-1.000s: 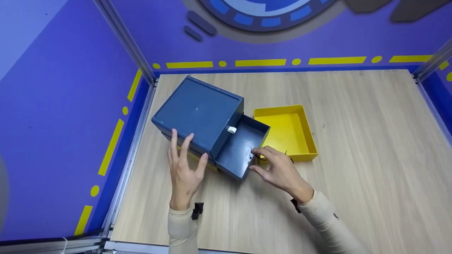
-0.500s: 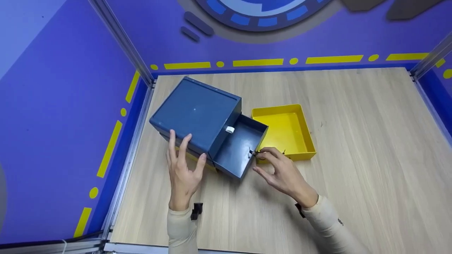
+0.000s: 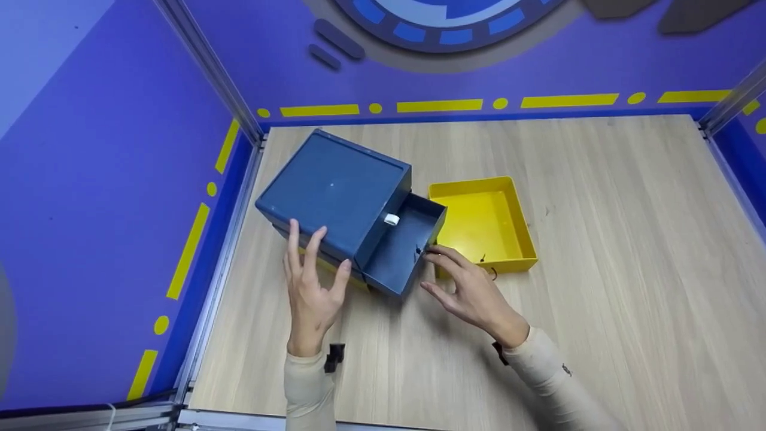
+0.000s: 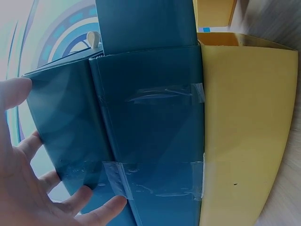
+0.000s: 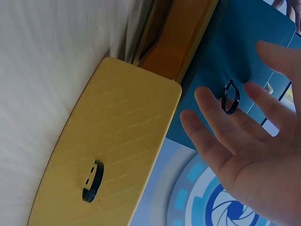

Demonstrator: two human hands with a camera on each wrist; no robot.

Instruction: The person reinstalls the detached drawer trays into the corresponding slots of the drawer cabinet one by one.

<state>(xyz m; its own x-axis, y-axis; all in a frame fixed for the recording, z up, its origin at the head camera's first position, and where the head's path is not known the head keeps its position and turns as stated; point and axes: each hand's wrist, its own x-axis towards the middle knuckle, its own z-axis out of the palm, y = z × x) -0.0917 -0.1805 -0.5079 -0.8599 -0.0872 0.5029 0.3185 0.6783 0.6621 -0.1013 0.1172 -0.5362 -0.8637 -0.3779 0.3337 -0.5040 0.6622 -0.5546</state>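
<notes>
A dark blue box stack [image 3: 332, 179] with a yellow bottom layer [image 4: 249, 122] stands on the table. Its middle blue drawer [image 3: 392, 263] is pulled part way out. My left hand [image 3: 312, 299] rests its spread fingers against the stack's near side. My right hand [image 3: 473, 293] has its fingers extended at the drawer's front, around a small black loop handle [image 5: 236, 100]; one finger shows through the loop in the right wrist view. Its thumb stands apart from the drawer. Beside it is a yellow drawer [image 3: 520, 221] with its own black loop handle [image 5: 98, 181].
A white tab [image 3: 391, 219] sticks out from the top blue drawer's front. Clear tape [image 4: 160, 96] crosses the stack's side. Purple walls [image 3: 431, 84] border the wooden table [image 3: 622, 251] at the back and sides.
The blue drawer moved out slightly as the right hand drew back, then slid inward toward the stack with the right hand following it. The left hand stays against the stack.
</notes>
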